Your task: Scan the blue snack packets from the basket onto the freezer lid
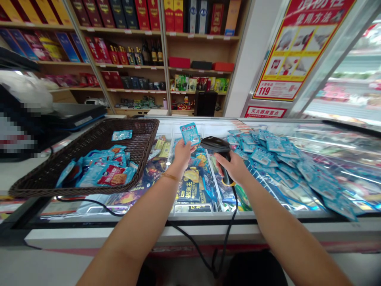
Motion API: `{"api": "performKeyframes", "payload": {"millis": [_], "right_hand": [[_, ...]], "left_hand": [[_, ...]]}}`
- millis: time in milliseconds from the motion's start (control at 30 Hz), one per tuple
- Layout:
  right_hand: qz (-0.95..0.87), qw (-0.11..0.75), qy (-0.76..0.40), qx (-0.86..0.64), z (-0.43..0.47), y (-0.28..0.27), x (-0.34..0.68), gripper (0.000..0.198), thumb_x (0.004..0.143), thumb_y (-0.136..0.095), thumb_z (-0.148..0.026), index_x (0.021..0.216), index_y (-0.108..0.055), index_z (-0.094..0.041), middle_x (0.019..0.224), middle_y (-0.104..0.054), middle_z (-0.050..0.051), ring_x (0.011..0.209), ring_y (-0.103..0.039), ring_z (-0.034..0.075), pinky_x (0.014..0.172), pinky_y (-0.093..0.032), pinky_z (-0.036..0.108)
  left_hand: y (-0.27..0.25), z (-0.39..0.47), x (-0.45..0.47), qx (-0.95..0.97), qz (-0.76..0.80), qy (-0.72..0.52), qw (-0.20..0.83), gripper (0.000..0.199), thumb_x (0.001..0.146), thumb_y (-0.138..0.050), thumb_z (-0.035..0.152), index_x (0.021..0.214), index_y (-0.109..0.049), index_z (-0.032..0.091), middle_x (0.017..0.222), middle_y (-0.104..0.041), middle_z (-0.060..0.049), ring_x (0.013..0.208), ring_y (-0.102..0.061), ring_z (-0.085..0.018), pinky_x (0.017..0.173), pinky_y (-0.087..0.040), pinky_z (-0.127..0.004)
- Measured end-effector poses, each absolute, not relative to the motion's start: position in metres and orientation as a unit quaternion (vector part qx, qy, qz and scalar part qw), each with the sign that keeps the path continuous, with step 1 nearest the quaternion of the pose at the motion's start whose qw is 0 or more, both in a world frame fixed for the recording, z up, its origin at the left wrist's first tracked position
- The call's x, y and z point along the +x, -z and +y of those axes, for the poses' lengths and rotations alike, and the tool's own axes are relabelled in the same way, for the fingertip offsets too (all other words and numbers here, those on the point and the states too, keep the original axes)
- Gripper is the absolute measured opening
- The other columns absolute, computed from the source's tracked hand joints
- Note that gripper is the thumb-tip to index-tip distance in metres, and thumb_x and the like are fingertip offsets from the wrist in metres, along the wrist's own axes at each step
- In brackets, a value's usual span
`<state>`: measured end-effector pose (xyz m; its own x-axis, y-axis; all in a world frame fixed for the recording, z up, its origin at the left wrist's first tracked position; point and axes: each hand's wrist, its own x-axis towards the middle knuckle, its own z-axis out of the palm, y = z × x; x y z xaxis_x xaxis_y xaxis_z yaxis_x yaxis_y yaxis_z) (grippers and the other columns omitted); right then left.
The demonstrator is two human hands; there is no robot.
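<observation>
Between the fingers of my left hand [182, 154] is a small blue snack packet [189, 134], held up above the glass top of the freezer. My right hand [232, 167] wraps round the handle of a black barcode scanner [216, 144], whose head points left at the packet from close by. A black cable [230, 226] runs down from the scanner's handle. To the left, a dark brown woven basket [149, 149] holds a heap of blue and red packets [104, 171]. A larger pile of blue packets [274, 153] lies spread on the right.
Wrapped frozen goods [190, 186] in white wire baskets show inside the chest freezer [143, 238]. A scale [77, 113] stands behind the basket at left. Shelves [131, 65] of boxes and bottles line the back, beside a red and yellow poster [300, 51].
</observation>
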<state>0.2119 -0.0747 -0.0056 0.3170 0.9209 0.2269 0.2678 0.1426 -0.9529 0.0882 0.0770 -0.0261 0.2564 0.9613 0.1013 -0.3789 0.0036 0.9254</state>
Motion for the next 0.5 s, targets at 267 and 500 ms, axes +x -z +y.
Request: {"api": "performKeyframes", "payload": {"millis": [267,500], "right_hand": [[-0.522,0.547,-0.288,-0.588,-0.073,0.008,0.215,0.038,0.086,-0.064,-0.055,0.074,-0.051,-0.022,0.051,-0.055,-0.002,0.039,-0.051,0.012,0.041,-0.043,0.025],[-0.429,0.6,-0.298,-0.606,-0.095,-0.012,0.248,0.039,0.08,-0.07,-0.055,0.077,-0.051,-0.022,0.057,-0.058,-0.003,0.038,-0.051,0.011,0.036,-0.042,0.024]], "left_hand": [[0.028,0.076,0.088,0.485,0.313,-0.514,0.634,0.017,0.078,-0.071,0.031,0.086,-0.062,0.019,0.087,-0.071,-0.004,0.084,-0.071,-0.018,0.086,-0.053,-0.034],[0.021,0.066,0.112,0.519,0.395,-0.435,0.621,0.01,0.079,-0.066,0.029,0.079,-0.061,0.02,0.08,-0.07,-0.003,0.083,-0.071,-0.019,0.067,-0.045,-0.026]]}}
